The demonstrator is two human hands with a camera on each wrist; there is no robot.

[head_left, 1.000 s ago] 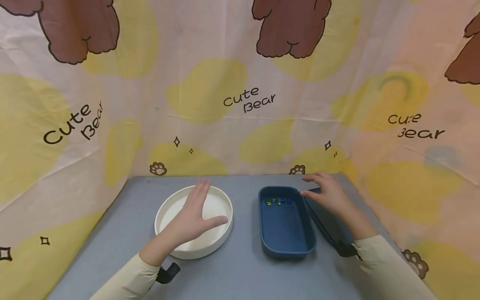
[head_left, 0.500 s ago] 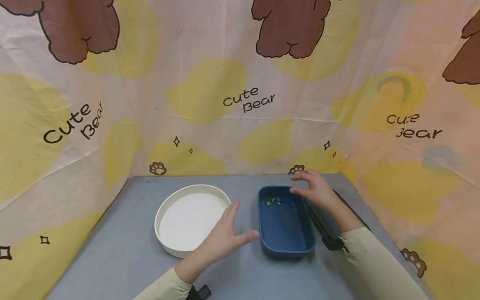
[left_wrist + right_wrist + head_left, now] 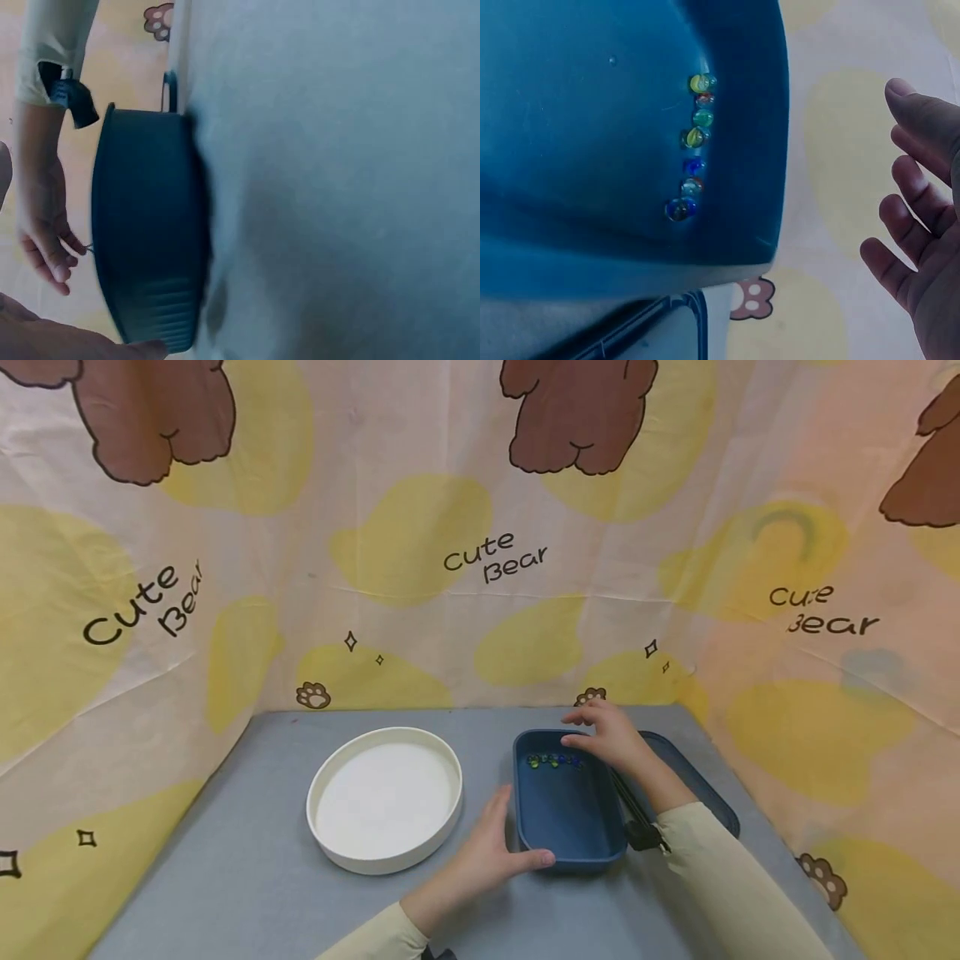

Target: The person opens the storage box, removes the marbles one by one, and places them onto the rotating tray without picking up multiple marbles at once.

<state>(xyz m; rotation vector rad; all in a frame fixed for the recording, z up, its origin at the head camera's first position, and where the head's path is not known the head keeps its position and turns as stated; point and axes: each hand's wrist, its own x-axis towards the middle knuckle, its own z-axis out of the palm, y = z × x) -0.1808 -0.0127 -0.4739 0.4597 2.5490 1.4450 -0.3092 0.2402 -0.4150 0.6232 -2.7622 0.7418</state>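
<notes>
A deep blue rectangular box (image 3: 566, 814) stands on the table, with several glass marbles (image 3: 695, 137) lined up along its far end. My left hand (image 3: 491, 856) is at the box's near left side, fingers straight and thumb spread over the front corner; whether it touches the wall I cannot tell. Over the far right corner hovers my right hand (image 3: 611, 739), its fingers loosely bent and holding nothing. The right wrist view shows those fingers (image 3: 907, 232) apart from the box rim.
A round white tray (image 3: 385, 802) with a low rim sits to the left of the box. Right of it lies a flat dark blue lid (image 3: 697, 777), partly hidden under my right forearm. A printed cloth (image 3: 420, 543) hangs behind and at both sides of the grey table (image 3: 225, 860).
My left hand has moved right, from over the white tray to the blue box's left side. The right hand has shifted left to above the box's far end.
</notes>
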